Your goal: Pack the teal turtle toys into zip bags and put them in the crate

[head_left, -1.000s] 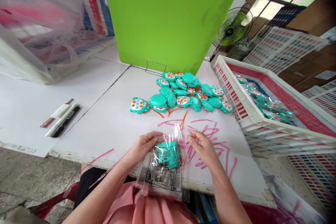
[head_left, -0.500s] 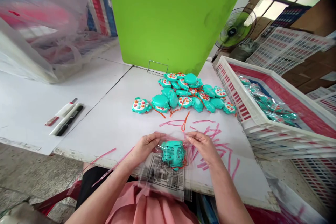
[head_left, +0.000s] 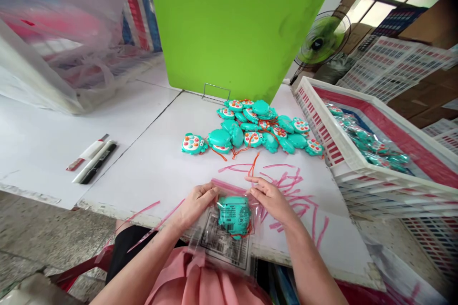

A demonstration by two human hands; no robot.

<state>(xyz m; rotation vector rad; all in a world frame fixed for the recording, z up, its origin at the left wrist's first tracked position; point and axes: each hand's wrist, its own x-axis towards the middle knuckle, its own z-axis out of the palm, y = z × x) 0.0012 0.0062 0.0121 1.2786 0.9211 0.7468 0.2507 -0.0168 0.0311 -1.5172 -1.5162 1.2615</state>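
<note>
A teal crab-like toy [head_left: 234,214] with printed text on its back and an orange cord lies inside a clear plastic bag [head_left: 256,209] at the table's front edge. My left hand [head_left: 198,202] pinches the bag's upper left corner between thumb and fingers. At the upper right corner, my right hand [head_left: 269,198] has its thumb and fingers closed on the bag too. A pink strip [head_left: 229,185] runs along the bag's top, between the hands. Beneath the toy, black print and a barcode show through clear plastic [head_left: 218,245] that overhangs the edge; how many layers there are I cannot tell.
Several teal toys [head_left: 261,126] with orange cords are heaped before a green board [head_left: 232,24]. Pink strips [head_left: 300,200] litter the table at right. Markers [head_left: 95,162] lie at left. A white crate [head_left: 375,176] of bagged toys stands at right, a fan [head_left: 317,44] behind it.
The bagged toy has shifted slightly down and left. My right hand has moved a little left and up, closer to my left hand, and the pink strip shows more plainly.
</note>
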